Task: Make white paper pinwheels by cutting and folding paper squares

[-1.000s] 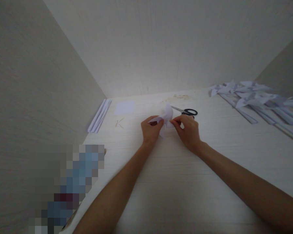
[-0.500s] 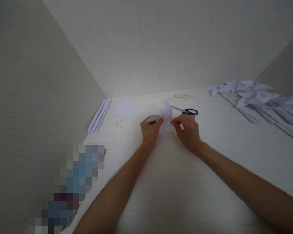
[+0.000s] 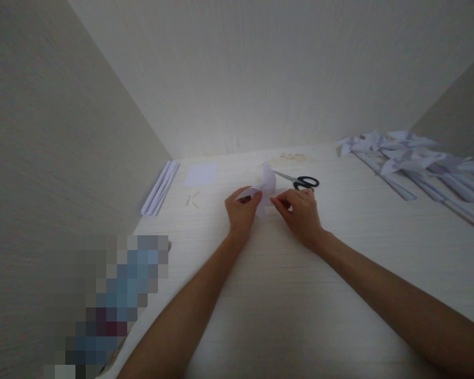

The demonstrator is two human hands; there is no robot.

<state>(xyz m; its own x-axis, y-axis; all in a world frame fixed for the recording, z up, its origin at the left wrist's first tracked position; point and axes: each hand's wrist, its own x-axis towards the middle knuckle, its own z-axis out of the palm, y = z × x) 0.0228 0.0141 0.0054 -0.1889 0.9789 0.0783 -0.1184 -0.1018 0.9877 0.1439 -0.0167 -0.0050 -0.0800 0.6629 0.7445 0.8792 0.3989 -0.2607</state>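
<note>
Your left hand (image 3: pixel 242 209) and right hand (image 3: pixel 300 210) pinch a folded piece (image 3: pixel 267 185) of thin white paper, matt and creased. Under it your bench (image 3: pixel 284 295) looks like pale wood-grain laminate, smooth with a faint sheen and fine streaks. The scissors (image 3: pixel 300 180) show bright metal blades and glossy black plastic handles. The square sheet (image 3: pixel 200 173), the folded strips (image 3: pixel 160 187) by the left wall and the pile of pinwheels (image 3: pixel 414 158) at your right are all matt white paper. The walls (image 3: pixel 260 79) carry the same pale, finely grained matt surface
</note>
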